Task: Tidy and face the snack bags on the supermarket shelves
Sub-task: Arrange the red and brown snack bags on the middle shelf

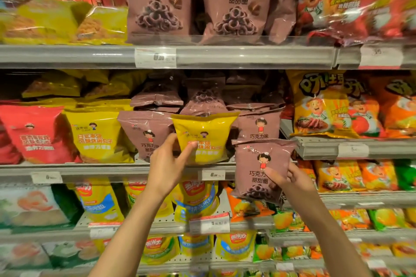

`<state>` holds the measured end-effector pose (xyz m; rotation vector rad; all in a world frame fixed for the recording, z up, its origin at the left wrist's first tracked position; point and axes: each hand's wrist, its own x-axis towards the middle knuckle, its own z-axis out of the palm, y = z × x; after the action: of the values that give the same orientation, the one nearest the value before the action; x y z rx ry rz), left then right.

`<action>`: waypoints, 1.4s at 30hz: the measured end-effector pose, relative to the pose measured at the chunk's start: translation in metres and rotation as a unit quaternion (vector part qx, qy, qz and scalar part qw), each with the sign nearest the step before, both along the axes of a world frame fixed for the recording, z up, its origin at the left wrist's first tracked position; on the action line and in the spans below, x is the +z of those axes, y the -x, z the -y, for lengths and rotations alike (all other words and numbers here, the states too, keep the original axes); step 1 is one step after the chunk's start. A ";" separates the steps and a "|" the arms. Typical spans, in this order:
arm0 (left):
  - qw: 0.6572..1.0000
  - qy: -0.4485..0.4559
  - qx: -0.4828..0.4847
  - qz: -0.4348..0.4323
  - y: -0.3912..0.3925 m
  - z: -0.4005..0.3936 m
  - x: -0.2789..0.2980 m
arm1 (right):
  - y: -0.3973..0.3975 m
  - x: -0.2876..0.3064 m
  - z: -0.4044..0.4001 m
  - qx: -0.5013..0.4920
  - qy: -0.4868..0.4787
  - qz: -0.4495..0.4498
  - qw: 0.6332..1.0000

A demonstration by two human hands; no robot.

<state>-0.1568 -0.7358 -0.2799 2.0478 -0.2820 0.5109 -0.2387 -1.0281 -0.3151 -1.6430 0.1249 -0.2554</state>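
Note:
My left hand [167, 165] grips the lower left corner of a yellow snack bag [203, 136], thumb on its front, in front of the mauve bags on the middle shelf. My right hand [290, 175] holds a small mauve chocolate-ring bag [262, 168] upright, out in front of the shelf edge and below the row of matching mauve bags [258, 128]. More mauve bags [144, 132] stand to the left of the yellow one, and others lie flat behind them.
Yellow bags [96, 137] and red bags [36, 135] stand left on the same shelf [101, 170]. Large mauve bags [157, 0] fill the shelf above. Orange and yellow bags [322, 108] sit at the right. Lower shelves hold several yellow, orange and green bags.

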 end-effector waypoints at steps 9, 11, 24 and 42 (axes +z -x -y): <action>0.998 0.008 0.052 0.034 0.026 -0.041 0.021 | -0.060 0.019 -0.043 -0.005 0.002 0.029 1.000; 0.997 0.009 0.066 0.034 0.027 -0.050 0.024 | -0.070 0.022 -0.054 0.000 0.026 0.051 0.998; 0.994 -0.016 0.097 0.037 0.025 -0.082 0.022 | -0.115 0.015 -0.106 0.017 0.135 0.047 0.990; 0.995 0.060 0.075 -0.005 0.031 -0.073 0.005 | -0.081 0.015 -0.083 0.004 0.078 0.041 0.996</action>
<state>-0.1882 -0.6627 -0.2747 1.9633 -0.0887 0.5953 -0.1581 -0.9449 -0.3003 -1.7858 0.0366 -0.3330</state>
